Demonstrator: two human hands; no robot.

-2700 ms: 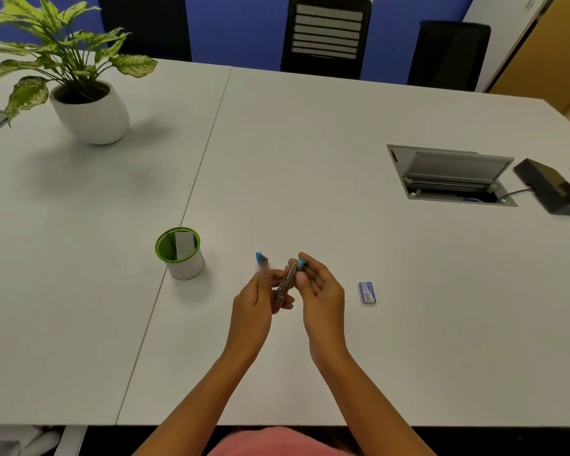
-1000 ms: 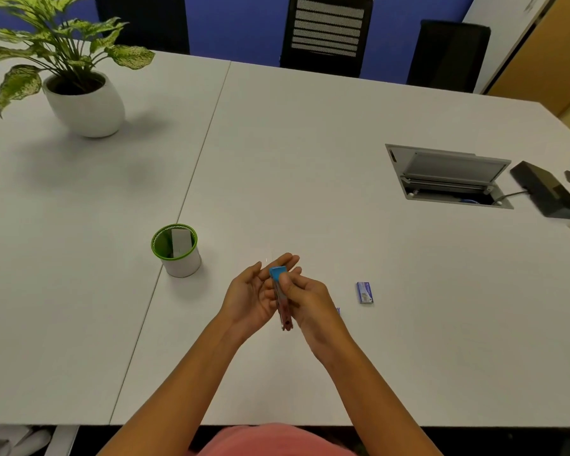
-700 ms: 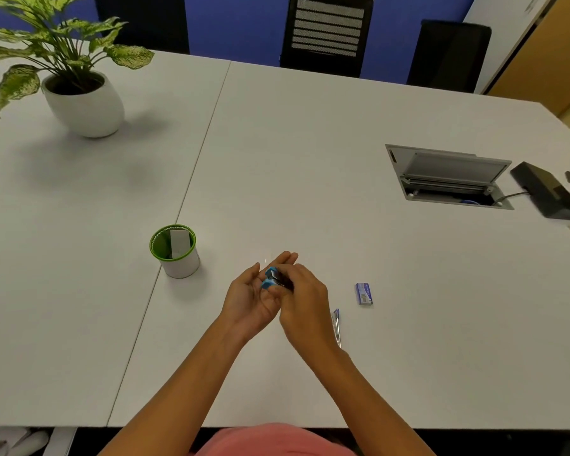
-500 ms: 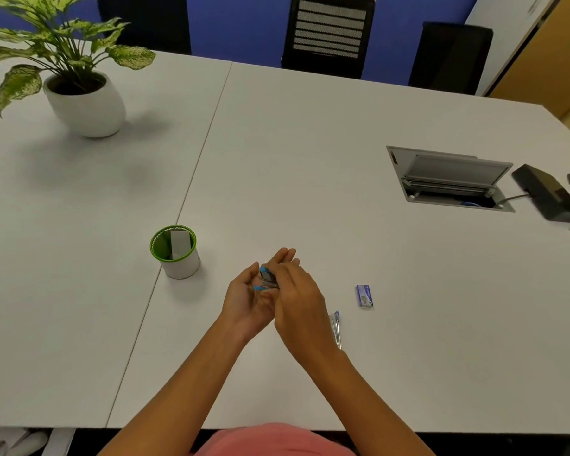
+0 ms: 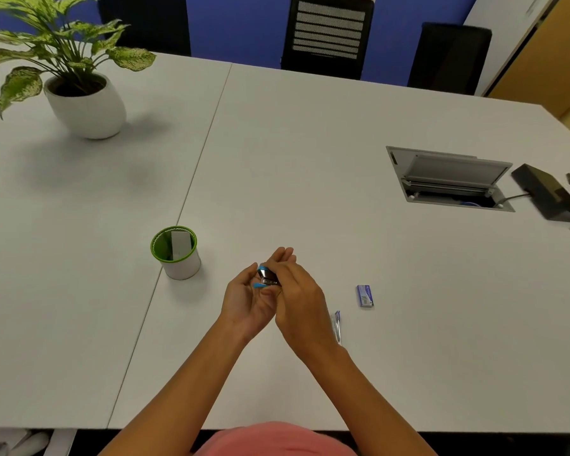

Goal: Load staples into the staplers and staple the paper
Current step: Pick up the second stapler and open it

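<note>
A small blue and metal stapler sits between my two hands above the white table. My left hand cups it from below, palm up. Over it lies my right hand, its fingers curled round the stapler and covering most of it. A small blue staple box lies on the table to the right of my hands. Just beyond my right wrist, a thin clear and blue object rests on the table. Folded paper stands in a green-rimmed white cup to the left.
A potted plant stands at the far left. An open cable hatch is sunk into the table at the right, with a black device beside it. Black chairs line the far edge.
The stapler stood opened and upright between my hands; my right hand has since come down over it and it now lies folded in my left palm. The thin clear object came into sight.
</note>
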